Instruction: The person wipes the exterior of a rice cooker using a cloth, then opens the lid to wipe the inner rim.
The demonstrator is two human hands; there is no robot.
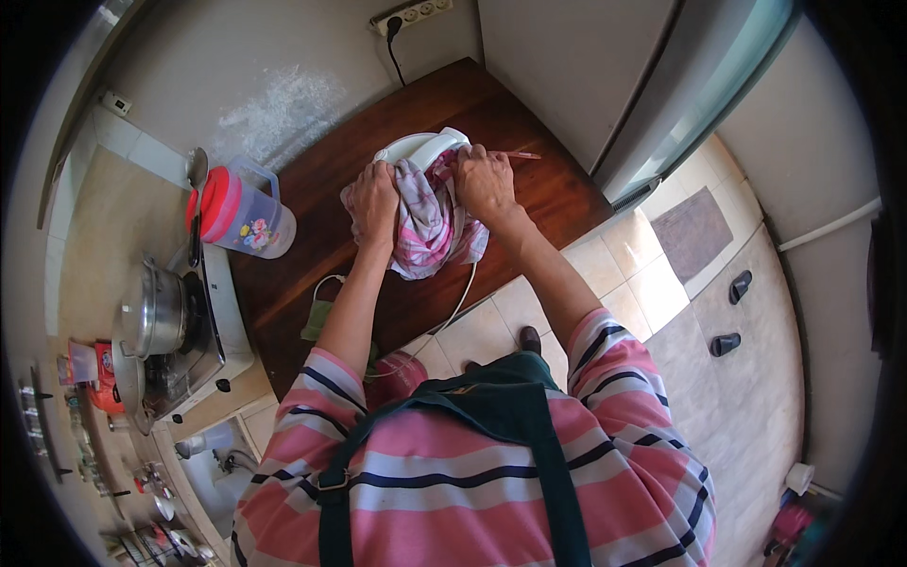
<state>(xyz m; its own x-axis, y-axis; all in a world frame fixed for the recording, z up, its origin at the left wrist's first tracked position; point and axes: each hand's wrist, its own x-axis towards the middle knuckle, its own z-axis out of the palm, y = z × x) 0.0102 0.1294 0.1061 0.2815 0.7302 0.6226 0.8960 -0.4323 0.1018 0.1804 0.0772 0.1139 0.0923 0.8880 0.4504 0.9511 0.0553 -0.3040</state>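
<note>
A pink and white checked cloth [432, 234] is bunched between my hands over a wooden tabletop [312, 184]. My left hand [374, 198] grips its left side, close to a white appliance [414, 145] with a handle that the cloth partly covers. My right hand [485, 181] is closed on the cloth's upper right part, beside the appliance's handle. Just past my right fingers a thin reddish object [521, 154] sticks out over the wood. A white cord [464, 290] hangs from under the cloth across the table's near edge. The fingertips of both hands are largely hidden.
A plastic pitcher with a red lid [244, 216] stands left of the cloth, near a gas stove [205, 354] with a metal pot [152, 308]. A green cloth [319, 319] lies by my left forearm. Behind the table is a power strip [418, 14]; a refrigerator [680, 92] stands to the right.
</note>
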